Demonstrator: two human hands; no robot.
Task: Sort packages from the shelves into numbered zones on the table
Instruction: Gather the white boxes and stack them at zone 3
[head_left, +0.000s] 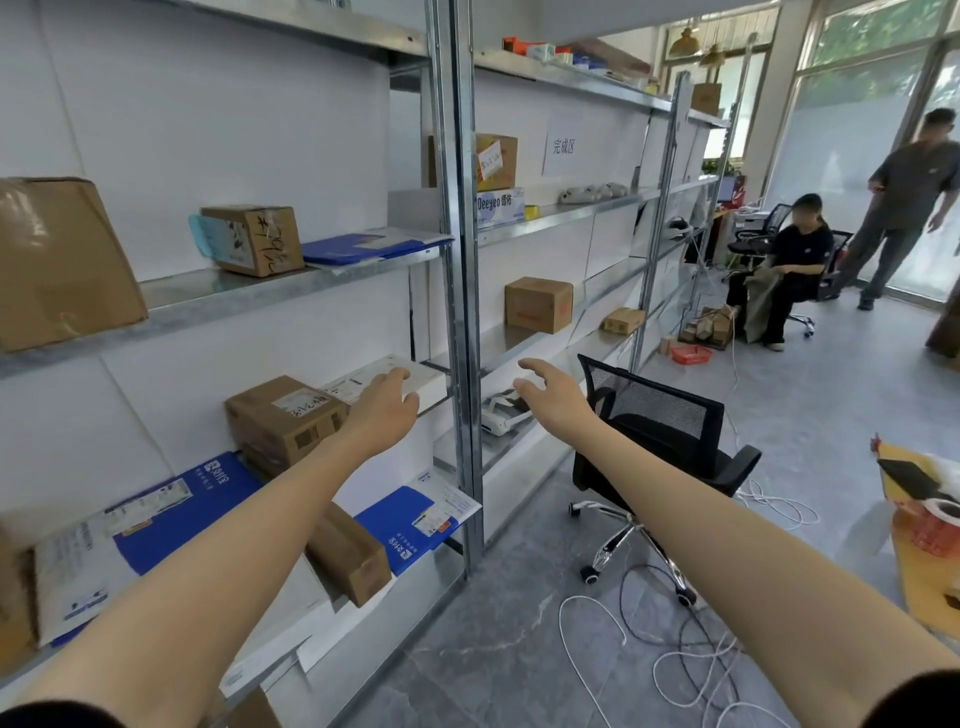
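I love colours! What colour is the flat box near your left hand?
The flat box is white, head view.

The big tape-wrapped brown cardboard box (62, 260) runs off the left edge. The left hand (387, 400) covers part of the flat white box (431, 387); contact cannot be told. Its forearm hides a corner of the labelled brown carton (283, 415). The yellow table (919, 579) is cut by the right edge.

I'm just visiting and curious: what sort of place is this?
Probably a small parcel-sorting room in an office: metal shelves hold cardboard boxes and blue mailers, and a mesh office chair stands beside them.
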